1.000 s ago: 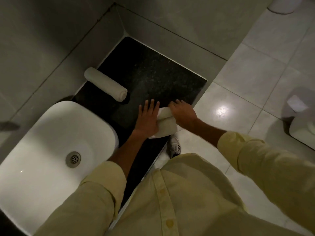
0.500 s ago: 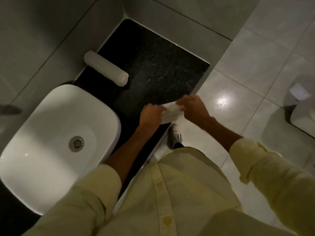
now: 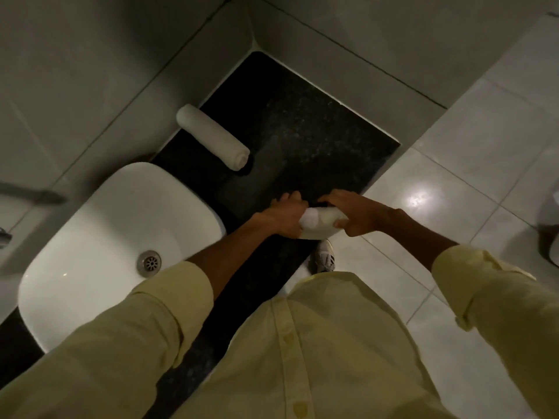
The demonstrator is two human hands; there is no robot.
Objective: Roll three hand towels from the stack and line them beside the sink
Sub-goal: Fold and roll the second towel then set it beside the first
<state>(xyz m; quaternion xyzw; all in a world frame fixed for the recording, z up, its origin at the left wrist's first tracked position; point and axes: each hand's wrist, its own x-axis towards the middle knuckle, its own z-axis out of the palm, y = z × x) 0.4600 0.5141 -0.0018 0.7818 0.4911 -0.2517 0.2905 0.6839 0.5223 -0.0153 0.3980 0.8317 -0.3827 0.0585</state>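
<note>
We grip a half-rolled towel (image 3: 317,223) at the desk's (image 3: 302,131) front edge, left hand (image 3: 286,216) and right hand (image 3: 352,214) closed around its ends; a rolled towel (image 3: 213,137) lies against the back edge.

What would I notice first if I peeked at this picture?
Probably the two hands in the middle: the left hand and right hand both grip a white towel at the front edge of the black counter. Next, the big white sink on the left. Beyond it lies one rolled towel, at the back of the counter near the wall.
</note>
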